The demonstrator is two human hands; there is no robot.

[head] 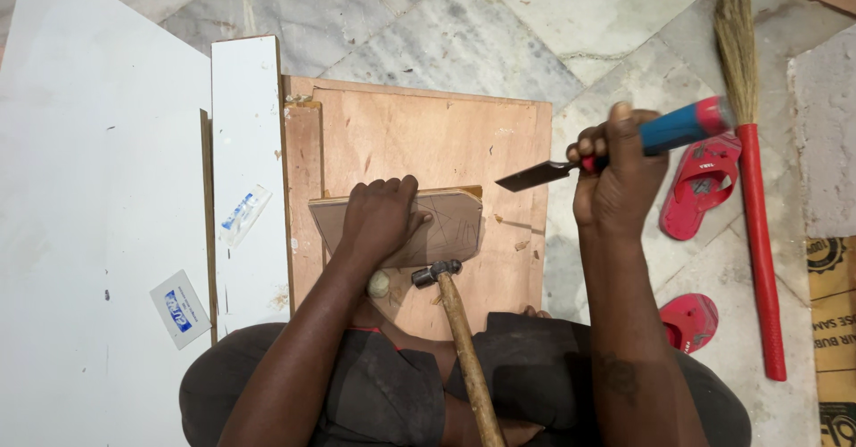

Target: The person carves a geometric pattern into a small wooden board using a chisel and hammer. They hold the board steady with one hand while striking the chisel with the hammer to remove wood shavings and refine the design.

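1. At the centre of the view, a small plywood piece (pixel 428 224) with pencil lines on it is being pressed flat onto a larger plywood board (pixel 428 135) by the left hand (pixel 379 220), whose fingers are spread over the piece's left half.
2. At 2 o'clock from that piece, a chisel (pixel 615 153) with a blue and red handle is being gripped in the closed fist of the right hand (pixel 620 180), the dark blade being pointed towards 9 o'clock, just clear of the piece.
3. At 6 o'clock from the piece, a hammer (pixel 450 309) with a wooden handle is being left to lie untouched, its head just beside the piece's lower edge.
4. The piece is judged thin, stiff and light, likely to slide unless it is being held down flat; its edges look open to splintering.
5. The chisel is best being held by its handle, well back from the sharp blade.
6. At 9 o'clock, a torn blue and white label (pixel 245 213) is being shown on a white panel (pixel 245 108); at 8 o'clock, a small white card with blue print (pixel 181 309) is lying on a white sheet (pixel 89 233).
7. At 4 o'clock, a brown printed carton (pixel 834 322) is being partly shown.
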